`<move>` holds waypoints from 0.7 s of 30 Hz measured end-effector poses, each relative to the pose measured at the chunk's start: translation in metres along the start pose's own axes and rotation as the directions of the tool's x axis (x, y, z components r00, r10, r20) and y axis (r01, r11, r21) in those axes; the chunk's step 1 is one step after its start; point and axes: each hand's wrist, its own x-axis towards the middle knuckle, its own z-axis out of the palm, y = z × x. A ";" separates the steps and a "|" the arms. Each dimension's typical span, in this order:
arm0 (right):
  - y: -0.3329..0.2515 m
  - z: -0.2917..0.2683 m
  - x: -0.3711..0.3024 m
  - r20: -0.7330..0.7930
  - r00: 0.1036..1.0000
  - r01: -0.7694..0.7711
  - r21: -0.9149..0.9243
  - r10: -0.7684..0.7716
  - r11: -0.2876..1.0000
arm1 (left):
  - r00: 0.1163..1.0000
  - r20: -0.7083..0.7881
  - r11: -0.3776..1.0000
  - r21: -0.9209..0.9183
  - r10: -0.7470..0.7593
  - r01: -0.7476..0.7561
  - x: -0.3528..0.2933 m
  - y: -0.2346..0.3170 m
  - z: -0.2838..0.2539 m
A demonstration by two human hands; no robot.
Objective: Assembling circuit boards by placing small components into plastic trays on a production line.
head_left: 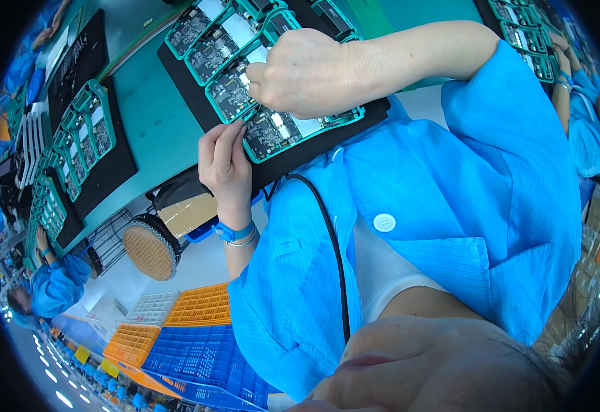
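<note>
A row of teal-green frames holding dark circuit boards lies on a black mat on the table. At the left edge of the nearest circuit board, my left hand has its fingers pressed together, the tips touching the green frame. Anything small between those fingertips cannot be made out. My right hand is curled closed above the boards, its knuckles up. It covers part of the nearest boards, and whatever its fingers hold is hidden beneath it. Pale rectangular parts show on the boards farther back.
More framed boards lie on another black mat to the left along the green table. Below the table edge stand a round woven-top stool and stacked blue crates and orange crates. Co-workers sit at both sides.
</note>
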 end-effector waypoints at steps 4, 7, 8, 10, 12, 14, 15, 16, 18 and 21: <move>0.000 0.002 0.002 0.007 1.000 0.013 0.033 -0.014 0.999 | 0.999 0.016 1.000 0.000 0.029 -0.029 -0.001 -0.003 0.000; 0.002 0.003 0.005 0.056 0.998 0.022 0.064 -0.026 0.998 | 0.999 0.032 0.999 0.002 0.043 -0.043 0.000 -0.005 -0.002; 0.002 0.005 0.006 0.056 0.998 0.022 0.065 -0.026 0.998 | 0.998 0.043 0.999 0.011 0.044 -0.044 -0.001 -0.005 -0.002; 0.003 0.008 0.008 0.046 0.998 0.039 0.077 -0.043 0.996 | 0.998 0.045 0.999 0.006 0.053 -0.053 -0.001 -0.006 -0.002; 0.003 0.008 0.009 0.059 0.997 0.035 0.076 -0.040 0.997 | 0.997 0.046 0.998 0.000 0.062 -0.062 -0.001 -0.006 -0.002; 0.003 0.007 0.010 0.073 0.997 0.032 0.076 -0.038 0.997 | 0.997 0.048 0.998 0.002 0.057 -0.057 -0.001 -0.006 -0.003; 0.003 0.007 0.010 0.092 0.995 0.034 0.077 -0.042 0.996 | 0.997 0.048 0.998 0.002 0.055 -0.055 -0.001 -0.006 -0.003; 0.003 0.006 0.011 0.112 0.993 0.037 0.079 -0.045 0.996 | 0.998 0.046 0.999 -0.003 0.053 -0.053 -0.002 -0.006 -0.002; 0.002 0.008 0.011 0.101 0.994 0.040 0.069 -0.047 0.997 | 0.998 0.045 0.999 -0.007 0.052 -0.052 -0.002 -0.006 -0.003; 0.002 0.011 0.012 0.093 0.994 0.049 0.055 -0.054 0.997 | 0.997 0.057 0.998 0.013 0.060 -0.061 -0.002 -0.006 -0.004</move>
